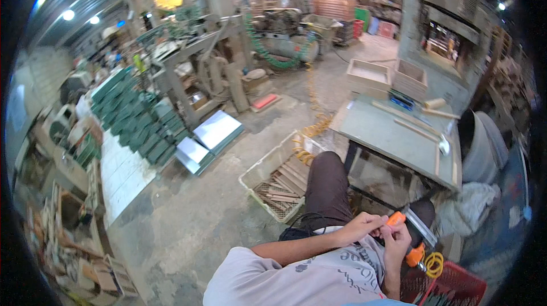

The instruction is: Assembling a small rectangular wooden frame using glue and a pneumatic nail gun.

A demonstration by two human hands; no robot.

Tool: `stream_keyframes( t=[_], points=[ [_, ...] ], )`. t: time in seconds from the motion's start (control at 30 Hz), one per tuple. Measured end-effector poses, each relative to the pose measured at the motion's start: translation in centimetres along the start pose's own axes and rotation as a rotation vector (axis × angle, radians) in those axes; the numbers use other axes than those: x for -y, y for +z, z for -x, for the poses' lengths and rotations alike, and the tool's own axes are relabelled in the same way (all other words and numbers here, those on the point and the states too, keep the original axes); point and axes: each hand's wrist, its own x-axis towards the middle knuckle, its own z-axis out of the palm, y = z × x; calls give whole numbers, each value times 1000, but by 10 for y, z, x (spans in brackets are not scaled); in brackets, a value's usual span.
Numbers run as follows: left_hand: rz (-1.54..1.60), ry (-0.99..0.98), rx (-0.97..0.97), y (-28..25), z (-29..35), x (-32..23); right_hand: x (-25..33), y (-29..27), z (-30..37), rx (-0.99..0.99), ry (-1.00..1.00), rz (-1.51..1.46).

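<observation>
Close in front of my body, at the lower right, is an orange air nail gun with a silver magazine along its side. A yellow coiled hose hangs at its lower end. My right hand is closed around the gun's orange body. Bent inward, my left hand has its fingers pressed together against the orange head, meeting the right fingers. Whether a small piece sits between those left fingertips is hidden.
Left of my knee a cream plastic crate holds wooden strips. A worktable carries strips and wooden boxes. Beside me stands a red basket. Green stacked pieces lie at left; a yellow coiled hose crosses the floor area.
</observation>
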Motion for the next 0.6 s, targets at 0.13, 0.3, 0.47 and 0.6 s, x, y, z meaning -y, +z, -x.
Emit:
stream_keyframes(
  t=[0.13, 0.3, 0.47, 0.6],
  points=[
    [46, 13, -6, 3, 2, 0, -1, -3, 2, 59, -61, -27],
    [166, -27, -11, 5, 9, -12, -3, -6, 3, 106, -71, 16],
    [172, -9, 10, 3, 15, -24, 8, -4, 2, 120, -40, 19],
    [-64, 85, 30, -3, 12, -11, -2, -9, 0, 124, 17, 9]
  ],
)
